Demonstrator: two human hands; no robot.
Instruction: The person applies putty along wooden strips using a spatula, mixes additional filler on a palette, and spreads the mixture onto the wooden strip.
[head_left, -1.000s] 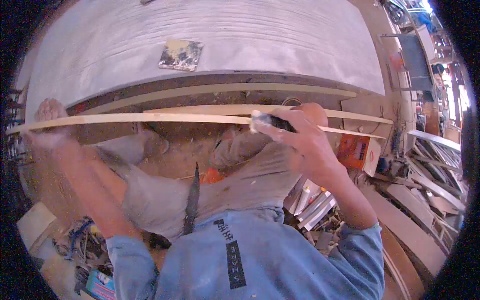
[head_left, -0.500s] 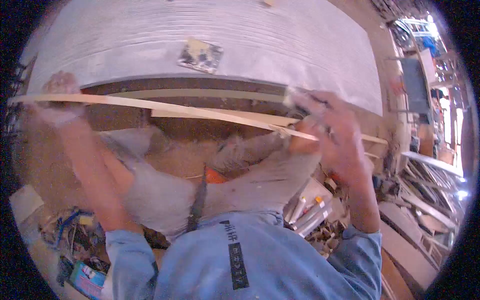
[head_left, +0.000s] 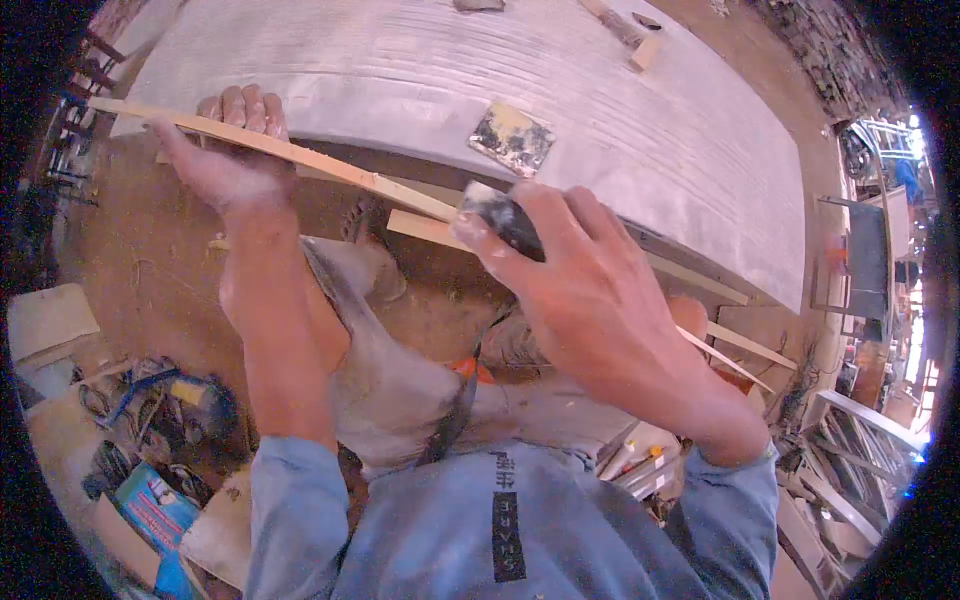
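Note:
A long thin wooden strip (head_left: 325, 165) slants across the front of my body, from upper left down to the right. My left hand (head_left: 240, 160) grips it near its far left end, fingertips showing beyond the strip and thumb on the near side. A dark block with pale smears (head_left: 505, 220) is held in my right hand (head_left: 585, 270), against the strip around its middle. The hand and block hide part of the strip there, and its thinner right part (head_left: 725, 357) shows again past my wrist.
In front is a large pale, dusty board (head_left: 400, 70). A stained square pad (head_left: 512, 140) lies near its front edge, with a brush-like tool (head_left: 622, 32) farther back. More wooden pieces (head_left: 430, 230) are under the strip. Cables and a blue package (head_left: 158, 510) lie at lower left.
My right hand, with the dark block, has moved left along the strip towards my left hand. The camera view has shifted too, so the board and pad appear farther right.

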